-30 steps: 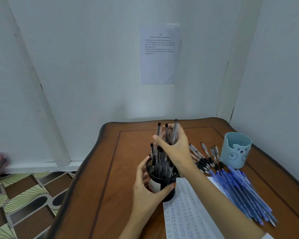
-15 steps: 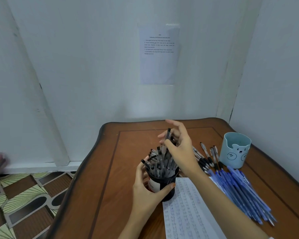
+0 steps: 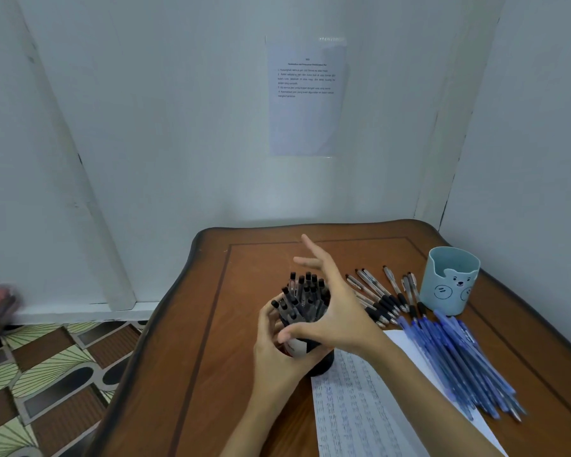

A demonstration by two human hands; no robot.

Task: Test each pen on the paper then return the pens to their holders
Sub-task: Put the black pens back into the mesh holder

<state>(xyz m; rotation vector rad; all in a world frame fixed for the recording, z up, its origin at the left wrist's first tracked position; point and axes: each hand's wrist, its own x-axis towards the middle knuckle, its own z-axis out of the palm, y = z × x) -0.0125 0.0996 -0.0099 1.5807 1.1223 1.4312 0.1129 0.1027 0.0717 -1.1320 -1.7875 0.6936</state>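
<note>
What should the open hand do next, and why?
Probably reach right for the loose black pens on the table. The right hand is open with nothing in it, beside the black holder, which the left hand grips and which is already packed with pens. More black pens lie between it and the blue bear cup, not yet put away.

Black pens (image 3: pixel 302 296) in a black cup (image 3: pixel 323 361). Blue pens (image 3: pixel 455 354) lower right. Light blue bear cup (image 3: pixel 450 285). Brown table (image 3: pixel 211 357).
</note>
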